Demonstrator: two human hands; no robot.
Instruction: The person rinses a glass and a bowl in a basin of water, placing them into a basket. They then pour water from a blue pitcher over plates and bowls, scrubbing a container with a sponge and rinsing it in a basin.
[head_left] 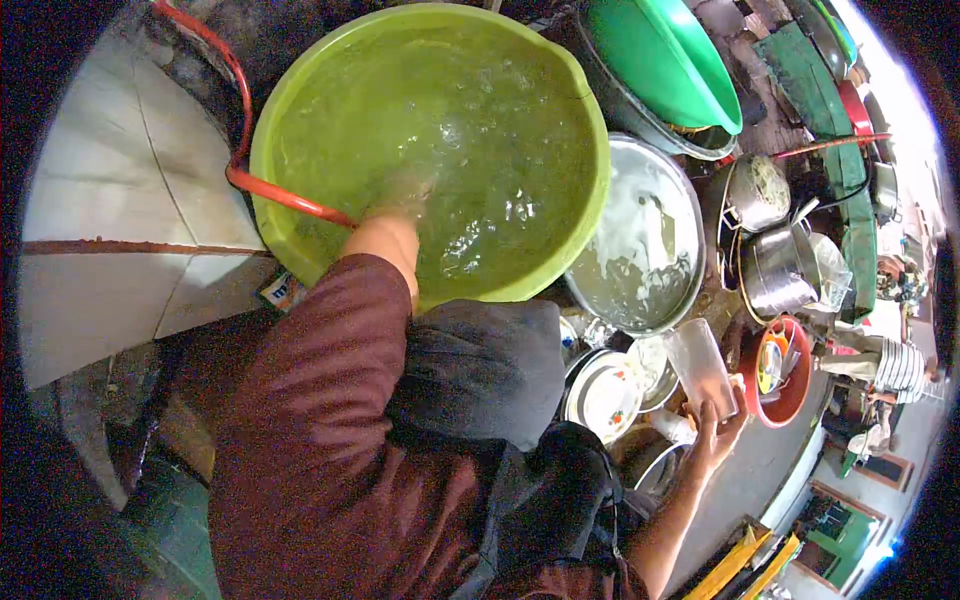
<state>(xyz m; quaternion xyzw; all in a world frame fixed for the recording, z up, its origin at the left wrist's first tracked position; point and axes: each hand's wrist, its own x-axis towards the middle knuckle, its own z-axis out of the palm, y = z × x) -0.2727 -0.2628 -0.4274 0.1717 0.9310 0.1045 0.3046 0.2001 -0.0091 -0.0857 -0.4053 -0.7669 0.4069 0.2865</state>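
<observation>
My left hand reaches into the water of a large olive-green tub; its fingers are blurred under the surface, and whether they hold anything cannot be made out. A red hose crosses the tub's rim and ends from view at my left wrist. Off to the right, my right hand grips the lower end of a clear rectangular container, held tilted above the dishes. Nearby are a metal basin of cloudy, sudsy water and a white plate with a floral pattern.
A bright green basin leans at the top. Metal pots and a red basin with utensils stand at the right. White tiles lie left of the tub. Another person in a striped top is farther off.
</observation>
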